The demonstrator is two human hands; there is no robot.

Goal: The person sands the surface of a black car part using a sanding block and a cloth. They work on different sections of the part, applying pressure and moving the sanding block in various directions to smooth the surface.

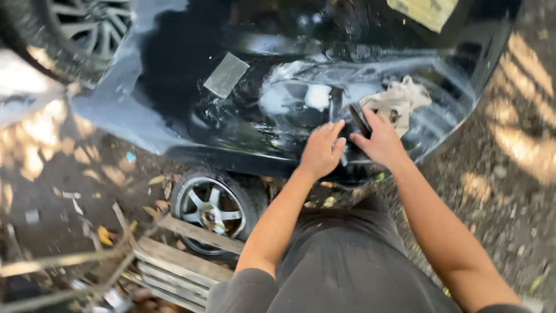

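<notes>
Left hand (320, 149) lies flat, fingers together and stretched out, palm down on the wet black car panel (191, 69), holding nothing. Just right of it, almost touching, the right hand (379, 139) presses on the same panel with its fingers curled round a small dark block (357, 120), likely a sanding block, whose upper edge sticks out between the two hands. A crumpled pale rag (399, 98) lies on the panel at the far side of the right hand, touching its fingertips. Milky wet smears (307, 93) spread over the panel around both hands. Far to the left of the hands, a grey square sheet (226, 75) lies flat on the panel. At the near left, on the dirt ground (509, 174), a wheel (213, 210) lies beside some wooden slats (185, 266). Another wheel (87, 29) shows at the far left corner.
</notes>
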